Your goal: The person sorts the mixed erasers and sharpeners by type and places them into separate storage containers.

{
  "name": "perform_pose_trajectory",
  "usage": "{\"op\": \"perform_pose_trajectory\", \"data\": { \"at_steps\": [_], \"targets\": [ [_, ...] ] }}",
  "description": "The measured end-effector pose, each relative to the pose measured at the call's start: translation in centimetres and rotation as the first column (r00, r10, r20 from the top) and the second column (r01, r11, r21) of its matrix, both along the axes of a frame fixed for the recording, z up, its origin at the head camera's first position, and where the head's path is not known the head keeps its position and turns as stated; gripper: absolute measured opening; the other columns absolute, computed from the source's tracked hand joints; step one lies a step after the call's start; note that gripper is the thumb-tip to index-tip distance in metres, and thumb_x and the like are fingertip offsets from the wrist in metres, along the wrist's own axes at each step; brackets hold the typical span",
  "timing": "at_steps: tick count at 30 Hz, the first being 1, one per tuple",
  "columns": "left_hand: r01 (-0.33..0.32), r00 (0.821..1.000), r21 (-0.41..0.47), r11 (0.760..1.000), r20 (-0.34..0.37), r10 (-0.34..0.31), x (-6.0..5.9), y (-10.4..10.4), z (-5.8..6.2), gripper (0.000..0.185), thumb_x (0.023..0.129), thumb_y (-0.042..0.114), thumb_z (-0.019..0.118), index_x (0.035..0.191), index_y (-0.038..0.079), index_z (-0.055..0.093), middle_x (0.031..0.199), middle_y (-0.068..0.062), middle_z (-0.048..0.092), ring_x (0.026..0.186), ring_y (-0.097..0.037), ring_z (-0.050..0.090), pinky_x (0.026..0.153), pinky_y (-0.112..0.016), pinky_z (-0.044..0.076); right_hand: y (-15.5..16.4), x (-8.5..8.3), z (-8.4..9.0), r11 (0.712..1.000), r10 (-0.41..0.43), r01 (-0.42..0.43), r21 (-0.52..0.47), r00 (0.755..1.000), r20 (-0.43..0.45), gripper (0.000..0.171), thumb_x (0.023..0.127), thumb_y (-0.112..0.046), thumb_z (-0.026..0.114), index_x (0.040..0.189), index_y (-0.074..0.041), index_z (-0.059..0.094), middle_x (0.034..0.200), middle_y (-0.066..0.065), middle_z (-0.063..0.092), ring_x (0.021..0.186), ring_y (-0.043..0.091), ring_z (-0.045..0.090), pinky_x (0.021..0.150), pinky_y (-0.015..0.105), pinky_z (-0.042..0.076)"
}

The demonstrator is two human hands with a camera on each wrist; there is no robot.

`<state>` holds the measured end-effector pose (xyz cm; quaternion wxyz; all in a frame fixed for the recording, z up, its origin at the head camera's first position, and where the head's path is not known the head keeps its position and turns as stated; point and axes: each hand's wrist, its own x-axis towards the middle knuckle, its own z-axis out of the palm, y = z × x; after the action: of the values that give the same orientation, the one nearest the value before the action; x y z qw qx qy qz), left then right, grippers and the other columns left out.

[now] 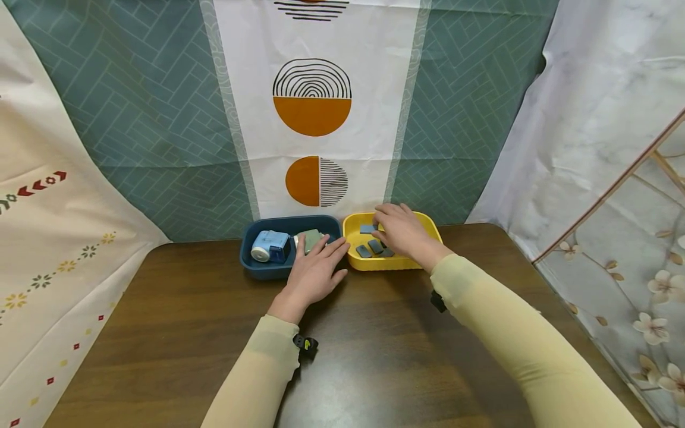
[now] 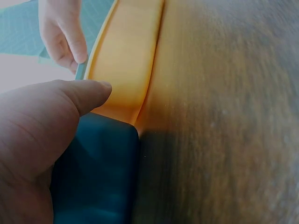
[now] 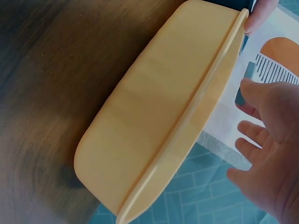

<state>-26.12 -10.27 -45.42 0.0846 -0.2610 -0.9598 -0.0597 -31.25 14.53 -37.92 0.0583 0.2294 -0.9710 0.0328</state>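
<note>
Trays touch: the blue tray (image 1: 248, 261) holds a printer (image 1: 270, 245), the yellow tray (image 1: 353, 261) grey tiles (image 1: 374, 247). Right hand (image 1: 402, 232) pinches one tile (image 1: 367, 229). Left hand (image 1: 314, 272) lies on the blue tray's corner, fingers straight.

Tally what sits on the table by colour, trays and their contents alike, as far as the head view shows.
Blue tray: 1
Yellow tray: 1
Light blue device: 1
Pale green block: 1
Grey-blue tiles: 4 visible, one pinched by the right hand; others may be hidden
Total: 8
</note>
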Motion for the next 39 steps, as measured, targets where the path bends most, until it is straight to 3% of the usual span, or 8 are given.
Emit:
{"op": "perform_pose_trajectory", "data": {
  "at_steps": [33, 39],
  "targets": [
    [0.001, 0.999, -0.018, 1.0, -0.047, -0.002, 0.3, 0.0, 0.1, 0.066, 0.11, 0.047, 0.067, 0.17, 0.026, 0.048, 0.177, 0.005, 0.039, 0.163, -0.03, 0.034, 0.13, -0.075, 0.007, -2.1, -2.6, -0.9, 0.999, -0.034, 0.033, 0.025, 0.999, 0.013, 0.026, 0.111, -0.029, 0.071, 0.126, -0.008, 0.07, 0.155, 0.012, 0.058, 0.148, 0.035, 0.05, 0.132, 0.061, 0.025],
    [0.001, 0.999, -0.015, 1.0, -0.042, -0.002, 0.3, 0.0, 0.1, 0.066, 0.11, 0.046, 0.068, 0.17, 0.026, 0.047, 0.177, 0.005, 0.039, 0.164, -0.03, 0.034, 0.13, -0.075, 0.005, -2.1, -3.0, -1.1, 0.999, -0.026, 0.026, 0.038, 1.0, -0.005, 0.025, 0.111, -0.03, 0.072, 0.123, -0.009, 0.069, 0.151, 0.011, 0.061, 0.142, 0.033, 0.054, 0.127, 0.053, 0.034]
  ]
}}
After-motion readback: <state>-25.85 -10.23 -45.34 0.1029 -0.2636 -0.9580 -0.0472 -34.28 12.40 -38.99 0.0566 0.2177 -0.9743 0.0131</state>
